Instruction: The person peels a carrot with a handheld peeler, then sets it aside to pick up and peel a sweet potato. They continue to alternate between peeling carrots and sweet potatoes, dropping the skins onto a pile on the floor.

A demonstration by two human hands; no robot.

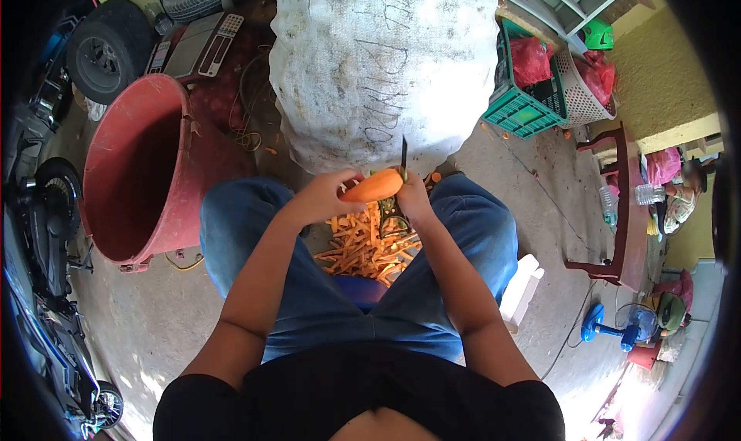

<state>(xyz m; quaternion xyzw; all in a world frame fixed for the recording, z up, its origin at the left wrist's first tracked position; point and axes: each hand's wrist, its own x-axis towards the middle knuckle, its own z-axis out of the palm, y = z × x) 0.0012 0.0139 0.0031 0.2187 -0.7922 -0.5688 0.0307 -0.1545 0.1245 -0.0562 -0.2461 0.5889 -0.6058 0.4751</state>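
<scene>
My left hand (pixel 328 194) is closed around the wide end of a thick orange carrot (pixel 382 185), held between my knees. In my right hand (pixel 415 199) is a knife (pixel 404 152); its dark narrow blade points up and away from me, and its handle is hidden in my fingers. The carrot's tip end lies against the right hand, beside the blade. Below both hands is a heap of orange strips (pixel 363 248), with some green pieces near its right side. Part of a blue container (pixel 360 288) shows under the heap.
A large white woven sack (pixel 378 70) with handwriting stands right in front of me. To the left are a red tub (pixel 185 155), a tyre (pixel 109 51) and a motorcycle (pixel 50 256). On the right are a green crate (pixel 529 113), a wooden bench (pixel 631 209) and a blue fan (pixel 629 333).
</scene>
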